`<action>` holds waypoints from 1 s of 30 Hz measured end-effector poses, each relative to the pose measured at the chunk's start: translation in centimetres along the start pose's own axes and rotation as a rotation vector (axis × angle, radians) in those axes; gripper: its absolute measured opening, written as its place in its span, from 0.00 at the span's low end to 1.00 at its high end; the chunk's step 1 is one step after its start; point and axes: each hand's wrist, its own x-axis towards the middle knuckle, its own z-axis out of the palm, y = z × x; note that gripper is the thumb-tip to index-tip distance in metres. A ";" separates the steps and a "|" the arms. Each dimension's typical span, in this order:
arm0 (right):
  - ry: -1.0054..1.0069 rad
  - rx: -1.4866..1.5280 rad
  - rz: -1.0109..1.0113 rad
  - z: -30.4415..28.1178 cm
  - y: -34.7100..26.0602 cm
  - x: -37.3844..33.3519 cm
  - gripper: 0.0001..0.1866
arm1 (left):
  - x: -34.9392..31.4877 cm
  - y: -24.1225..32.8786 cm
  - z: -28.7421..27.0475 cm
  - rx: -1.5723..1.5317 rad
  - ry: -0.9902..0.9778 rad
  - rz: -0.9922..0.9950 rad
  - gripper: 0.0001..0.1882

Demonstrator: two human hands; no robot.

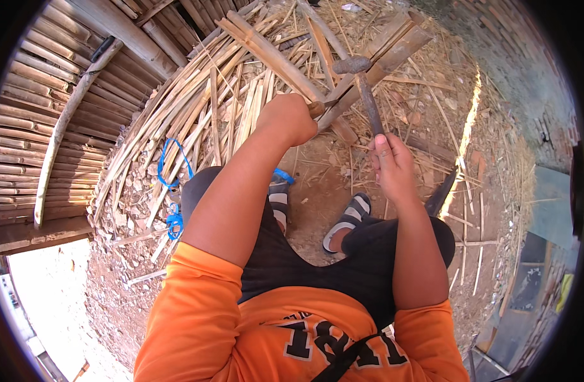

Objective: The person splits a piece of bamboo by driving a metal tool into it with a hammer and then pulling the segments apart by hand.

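While I am working from far off, my left hand (pixel 289 120) is gripping a knife (pixel 317 109) by its wooden handle, with the fist closed. Its dark blade seems to be sitting in the slit of a bamboo pole (pixel 400 54), which is lying just past both hands and is pointing away to the right. My right hand (pixel 392 164) is gripping a hammer (pixel 369 102) near the low end of its handle, and the hammer's head is standing over the bamboo. I cannot tell if the head is touching it. I am guessing that this is the splitting step, with the knife working as a wedge and the hammer hitting it. To my mind, the next move is calling for a still left fist and a straight tap on the back of the blade, well clear of the left fingers. Past the left hand, another bamboo piece (pixel 266 54) is lying on a slant, and a heap of thin bamboo strips (pixel 177 95) is spreading out to the left.
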 end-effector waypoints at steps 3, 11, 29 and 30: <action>0.011 0.012 -0.060 0.1 -0.5 0.1 0.22 | -0.4 0.0 0.0 0.008 0.005 -0.012 0.18; 0.140 -0.029 -0.138 3.7 2.2 0.4 0.23 | -0.5 -0.9 0.3 -0.058 0.044 -0.021 0.18; 0.090 -0.143 0.020 4.5 6.1 2.6 0.24 | 0.6 -3.2 0.4 -0.050 0.040 -0.012 0.18; 0.092 -0.045 -0.002 4.0 4.1 2.5 0.24 | 0.7 -3.5 0.5 -0.059 0.044 -0.035 0.18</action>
